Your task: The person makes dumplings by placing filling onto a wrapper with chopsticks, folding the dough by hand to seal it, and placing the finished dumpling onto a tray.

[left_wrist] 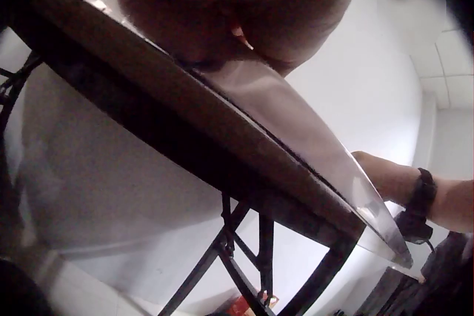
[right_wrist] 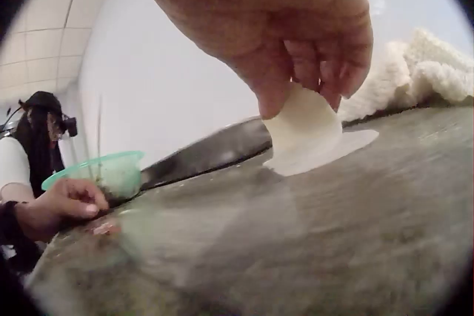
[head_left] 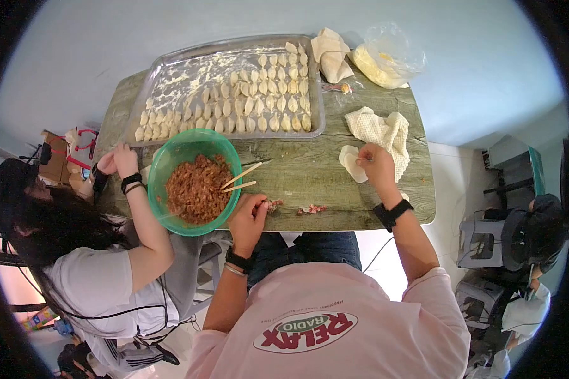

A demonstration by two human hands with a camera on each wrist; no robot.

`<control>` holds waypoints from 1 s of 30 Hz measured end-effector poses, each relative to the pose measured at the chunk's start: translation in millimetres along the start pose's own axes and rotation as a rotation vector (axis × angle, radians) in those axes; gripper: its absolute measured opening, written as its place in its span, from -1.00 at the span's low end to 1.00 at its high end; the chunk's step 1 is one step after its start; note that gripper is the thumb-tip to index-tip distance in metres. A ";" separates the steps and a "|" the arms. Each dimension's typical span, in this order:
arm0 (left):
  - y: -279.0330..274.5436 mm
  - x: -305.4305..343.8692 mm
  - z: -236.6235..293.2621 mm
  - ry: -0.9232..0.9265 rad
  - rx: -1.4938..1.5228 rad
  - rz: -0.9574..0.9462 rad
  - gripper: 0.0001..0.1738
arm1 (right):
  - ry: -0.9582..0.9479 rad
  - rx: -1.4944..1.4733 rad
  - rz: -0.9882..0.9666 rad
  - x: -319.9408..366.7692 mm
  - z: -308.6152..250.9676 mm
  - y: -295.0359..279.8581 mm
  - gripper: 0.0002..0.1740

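Observation:
My right hand (head_left: 376, 165) pinches the edge of a round, pale dumpling wrapper (right_wrist: 302, 125), lifting that side from the table. Beneath the lifted side, more wrapper (right_wrist: 333, 154) lies on the surface. At the front edge of the table rests my left hand (head_left: 248, 220), its fingers loosely curled with nothing seen in them. It is beside a green bowl (head_left: 160, 165) of minced meat filling (head_left: 196, 189), with a pair of chopsticks (head_left: 241, 186) standing in it. The left wrist view shows mostly the table's edge and underside.
A metal tray (head_left: 234, 136) with rows of dumplings stands at the back. A cream cloth (head_left: 385, 136) lies beyond my right hand, near a plastic bag (head_left: 392, 57). Small candy-like bits (head_left: 312, 209) lie near the front edge. Another person (head_left: 101, 271) sits at left, hands on the table.

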State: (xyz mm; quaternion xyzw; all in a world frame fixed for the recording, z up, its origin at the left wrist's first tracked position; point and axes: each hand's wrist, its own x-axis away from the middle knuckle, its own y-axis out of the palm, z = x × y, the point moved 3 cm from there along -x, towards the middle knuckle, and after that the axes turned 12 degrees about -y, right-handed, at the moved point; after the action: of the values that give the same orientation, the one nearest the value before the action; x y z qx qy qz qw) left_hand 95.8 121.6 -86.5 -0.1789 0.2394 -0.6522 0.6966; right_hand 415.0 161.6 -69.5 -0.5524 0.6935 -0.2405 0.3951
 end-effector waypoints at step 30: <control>0.0 4.8 0.0 0.030 0.035 0.024 -0.85 | 0.073 -0.038 -0.052 7.1 9.5 4.6 -0.77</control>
State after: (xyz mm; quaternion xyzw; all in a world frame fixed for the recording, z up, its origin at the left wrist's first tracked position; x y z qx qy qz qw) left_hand 96.0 116.7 -87.0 -0.1541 0.2407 -0.6505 0.7037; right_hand 419.6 157.0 -80.5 -0.5686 0.6972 -0.2576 0.3525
